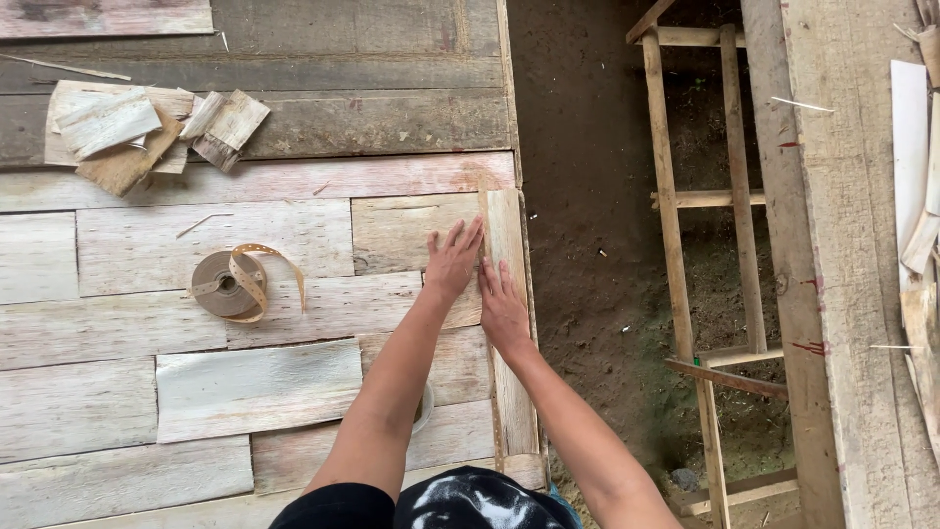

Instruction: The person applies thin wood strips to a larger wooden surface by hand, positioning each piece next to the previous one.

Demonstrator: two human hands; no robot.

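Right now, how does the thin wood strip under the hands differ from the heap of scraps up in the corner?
The strip lies flat and straight along the table edge, pressed by both hands; the scraps sit loosely piled, untouched. The strip is long and narrow; the scraps are short and ragged. Both are pale, thin wood.
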